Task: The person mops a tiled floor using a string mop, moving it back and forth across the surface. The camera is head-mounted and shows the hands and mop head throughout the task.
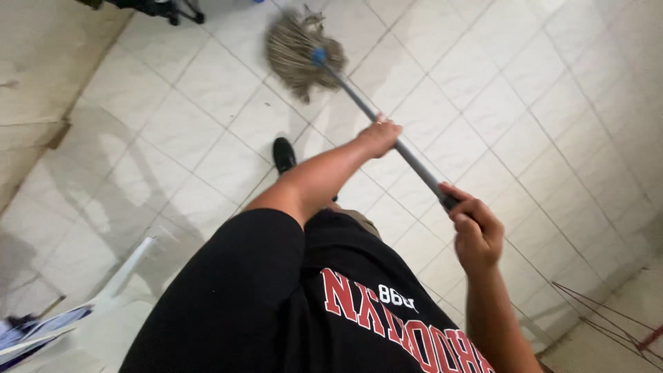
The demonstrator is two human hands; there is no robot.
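mop (359, 97) count is one, a string mop with a single long handle and a single head. two hands on it, both belong to the person wearing the camera. one black shoe (284, 153) showing, one white plastic chair (117, 304) at lower left, and something dark with legs (159, 8) cut off at the top edge, can't tell what it is.

head view, looking down: the mop head (300, 52) is a shaggy bundle of beige-grey strings, pretty frayed and spread out, sitting on the tiled floor (525, 103) near the top of the picture. a small blue collar (318, 55) joins it to the handle (414, 162), which is a thin dark grey pole running diagonally down to the right, toward the person.

left hand (381, 136) is wrapped around the pole about midway, fingers curled shut on it, arm stretched out across the body. right hand (476, 231) is clamped on the upper end of the pole, fist closed, thumb on top. the two hands are well apart along the handle.

floor is pale off-white square tiles laid diagonally with dark grout lines, a bit shiny. the shoe is on the tiles between the mop head and the person's body, just left of the left arm. person's wearing a black t-shirt (248, 297) with red and white lettering. some thin reddish wire shapes (608, 321) at the bottom right corner.
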